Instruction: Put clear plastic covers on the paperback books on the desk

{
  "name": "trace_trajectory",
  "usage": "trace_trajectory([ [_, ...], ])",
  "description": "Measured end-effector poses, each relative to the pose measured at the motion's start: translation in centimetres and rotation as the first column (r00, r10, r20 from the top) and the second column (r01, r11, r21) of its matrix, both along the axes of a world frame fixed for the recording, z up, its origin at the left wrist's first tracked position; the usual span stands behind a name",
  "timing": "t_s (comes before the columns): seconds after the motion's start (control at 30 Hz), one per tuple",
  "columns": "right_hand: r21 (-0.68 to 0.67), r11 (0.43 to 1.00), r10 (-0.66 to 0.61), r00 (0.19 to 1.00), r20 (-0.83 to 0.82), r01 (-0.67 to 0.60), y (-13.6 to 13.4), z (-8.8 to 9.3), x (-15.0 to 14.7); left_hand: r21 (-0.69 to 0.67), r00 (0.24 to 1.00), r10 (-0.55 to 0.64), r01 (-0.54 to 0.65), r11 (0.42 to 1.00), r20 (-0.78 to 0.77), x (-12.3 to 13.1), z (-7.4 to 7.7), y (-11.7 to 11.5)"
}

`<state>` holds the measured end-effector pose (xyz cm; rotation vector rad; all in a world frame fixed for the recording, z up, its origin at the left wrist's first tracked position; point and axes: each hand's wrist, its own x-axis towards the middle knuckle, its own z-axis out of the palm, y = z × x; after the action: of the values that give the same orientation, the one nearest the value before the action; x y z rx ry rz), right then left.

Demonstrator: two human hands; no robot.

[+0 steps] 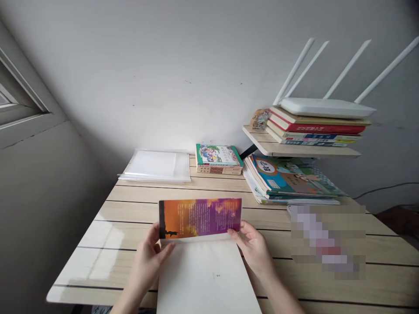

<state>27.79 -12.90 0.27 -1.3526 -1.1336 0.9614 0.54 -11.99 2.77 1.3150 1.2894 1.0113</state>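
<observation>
Held in front of me at the table's near side is a book with a blank white page facing up. Along its far edge runs an orange and purple cover flap with lines of printed text and a dark silhouette. My left hand grips the left side where flap and page meet, thumb on the white page and fingers behind the edge. On the right side my right hand pinches the flap's near corner, thumb on top, other fingers partly hidden behind it.
Clear plastic folders lie at the back left, beside a small stack of books. Textbooks are piled under a raised shelf. Books and a white router stand on that shelf. A blurred-out item lies at right.
</observation>
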Motion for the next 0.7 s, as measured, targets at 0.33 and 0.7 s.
trace_trajectory([
  [0.33, 0.053, 0.997, -0.057, 0.998, 0.033, 0.056, 0.7, -0.4, 0.3, 0.071, 0.999, -0.002, -0.002, 0.997, 0.049, 0.0, -0.6, 1.3],
  [0.7, 0.314, 0.824, 0.168, 0.732, 0.660, -0.472, -3.5, -1.1, 4.9, 0.382, 0.705, -0.357, 0.660, 0.647, -0.612, -5.1, -1.4, -1.1],
])
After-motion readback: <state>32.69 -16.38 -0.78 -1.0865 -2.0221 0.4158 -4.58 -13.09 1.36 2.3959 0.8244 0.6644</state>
